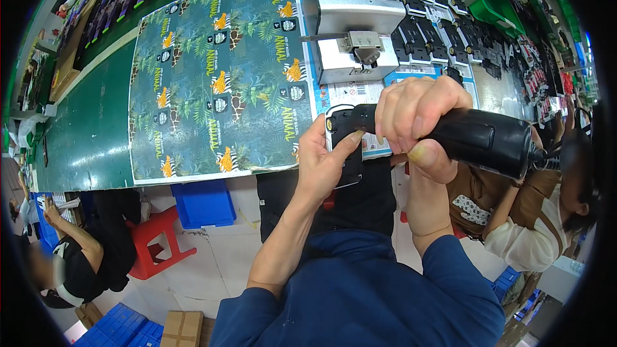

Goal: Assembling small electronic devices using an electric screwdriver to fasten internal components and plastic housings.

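My right hand [421, 115] is wrapped round a black electric screwdriver [485, 140], which lies almost level with its cord end to the right. Its narrow front end points left, at a black plastic part [351, 172] by the table's near edge. My left hand [320, 162] grips that part at its left side, thumb on top beside the tool's front. The tool's very tip and any screw cannot be made out. Just beyond both hands stands a silver metal box-shaped machine [353, 16] with a small metal bracket [365, 48] on its front.
A printed jungle-pattern sheet [257, 90] covers much of the green table [90, 122]. Several black plastic parts [418, 38] lie in rows beyond the machine's right side. People sit at both sides. A red stool [151, 244] and blue bin [204, 204] are below.
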Demonstrator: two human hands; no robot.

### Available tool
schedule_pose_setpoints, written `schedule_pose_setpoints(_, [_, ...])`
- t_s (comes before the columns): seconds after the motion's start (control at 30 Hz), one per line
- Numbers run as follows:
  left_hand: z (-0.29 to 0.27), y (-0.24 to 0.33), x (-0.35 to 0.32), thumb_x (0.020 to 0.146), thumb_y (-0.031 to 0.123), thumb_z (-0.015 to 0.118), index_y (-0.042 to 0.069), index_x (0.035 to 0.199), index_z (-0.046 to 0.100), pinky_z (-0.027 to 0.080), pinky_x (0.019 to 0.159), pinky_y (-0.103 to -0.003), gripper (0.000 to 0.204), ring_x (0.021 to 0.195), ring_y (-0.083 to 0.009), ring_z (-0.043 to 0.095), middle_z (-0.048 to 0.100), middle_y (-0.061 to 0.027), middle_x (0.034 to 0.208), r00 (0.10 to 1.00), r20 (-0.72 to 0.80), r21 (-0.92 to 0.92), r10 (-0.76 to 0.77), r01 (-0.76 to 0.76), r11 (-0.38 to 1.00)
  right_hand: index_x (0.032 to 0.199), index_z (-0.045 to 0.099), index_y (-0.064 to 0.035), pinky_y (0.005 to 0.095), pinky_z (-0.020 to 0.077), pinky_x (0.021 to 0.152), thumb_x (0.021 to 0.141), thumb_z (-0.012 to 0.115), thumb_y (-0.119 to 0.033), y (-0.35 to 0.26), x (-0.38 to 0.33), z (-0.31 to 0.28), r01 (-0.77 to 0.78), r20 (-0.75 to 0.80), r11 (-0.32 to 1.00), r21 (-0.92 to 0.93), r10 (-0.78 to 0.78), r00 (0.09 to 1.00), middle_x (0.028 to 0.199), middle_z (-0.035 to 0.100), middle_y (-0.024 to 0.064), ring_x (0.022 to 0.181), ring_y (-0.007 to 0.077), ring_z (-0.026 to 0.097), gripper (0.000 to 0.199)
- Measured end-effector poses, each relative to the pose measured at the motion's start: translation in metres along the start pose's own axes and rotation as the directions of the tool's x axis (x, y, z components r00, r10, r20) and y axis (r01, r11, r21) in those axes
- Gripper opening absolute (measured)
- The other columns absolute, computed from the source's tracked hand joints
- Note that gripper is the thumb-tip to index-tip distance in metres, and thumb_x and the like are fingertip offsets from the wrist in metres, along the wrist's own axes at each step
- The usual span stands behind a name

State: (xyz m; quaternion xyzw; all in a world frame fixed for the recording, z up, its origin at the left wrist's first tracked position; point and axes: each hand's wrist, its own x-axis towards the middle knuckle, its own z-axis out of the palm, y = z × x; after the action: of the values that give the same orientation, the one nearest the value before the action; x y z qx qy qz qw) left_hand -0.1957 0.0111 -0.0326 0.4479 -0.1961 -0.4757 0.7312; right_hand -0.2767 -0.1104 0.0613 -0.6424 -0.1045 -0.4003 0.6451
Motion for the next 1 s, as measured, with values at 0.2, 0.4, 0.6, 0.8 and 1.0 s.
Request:
schedule_pose_setpoints(0.2, [0.004,-0.008,0.000,0.091,0.004,0.069,-0.003,0.111,0.061,0.051,0.077,-0.025,0.022,0.085,-0.0087,0.062,0.070,-0.0053,0.098,0.993,-0.023,0.077,0.112,-0.110,0.991,0.087,0.055,-0.0038,0.0300,0.0466,0.055,0.073,0.083,-0.006,-0.004,-0.004,-0.004,0.052,-0.024,0.991,0.124,-0.049,0.998,0.066,0.056,0.0040,0.056,0.0148,0.053,0.032])
schedule_pose_setpoints(0.4, [0.003,-0.012,-0.004,0.087,0.003,0.071,-0.004,0.115,0.063,0.050,0.078,-0.025,0.030,0.089,-0.0093,0.062,0.070,-0.0063,0.098,0.960,-0.063,0.228,0.274,-0.253,0.940,0.103,0.051,-0.0089,0.0305,0.0511,0.057,0.089,0.074,-0.026,-0.025,0.010,-0.023,0.201,0.092,0.955,0.217,-0.225,0.970,0.072,0.058,-0.0003,0.056,0.0122,0.058,0.032])
schedule_pose_setpoints(0.6, [0.008,-0.005,-0.012,0.085,0.000,0.074,-0.005,0.123,0.060,0.050,0.087,-0.027,0.041,0.097,-0.0125,0.064,0.069,-0.0086,0.107,0.912,-0.048,0.371,0.408,-0.363,0.855,0.098,0.052,-0.0128,0.0256,0.0425,0.063,0.090,0.072,-0.037,-0.043,0.015,-0.028,0.191,-0.102,0.980,-0.050,-0.195,0.975,0.069,0.052,-0.0043,0.056,0.0077,0.050,0.032])
schedule_pose_setpoints(0.8, [0.006,-0.007,-0.011,0.087,0.003,0.072,-0.003,0.120,0.060,0.053,0.083,-0.028,0.035,0.094,-0.0143,0.066,0.069,-0.0108,0.106,0.951,-0.076,0.295,0.300,-0.266,0.918,0.108,0.051,-0.0061,0.0311,0.0438,0.062,0.097,0.057,-0.026,-0.038,0.027,-0.041,0.261,-0.020,0.957,-0.125,-0.265,0.964,0.075,0.051,0.0026,0.058,0.0132,0.051,0.024])
schedule_pose_setpoints(1.0, [-0.020,0.015,-0.003,0.091,-0.001,0.056,0.006,0.138,0.041,0.056,0.093,-0.056,0.050,0.114,-0.0344,0.062,0.056,-0.0210,0.129,0.979,0.069,-0.459,-0.192,0.203,0.865,0.100,0.056,0.0007,0.0320,0.0509,0.059,0.091,0.063,-0.004,-0.003,0.051,-0.037,0.167,-0.254,0.974,-0.152,-0.202,0.946,0.066,0.056,0.0059,0.055,0.0146,0.057,0.012])
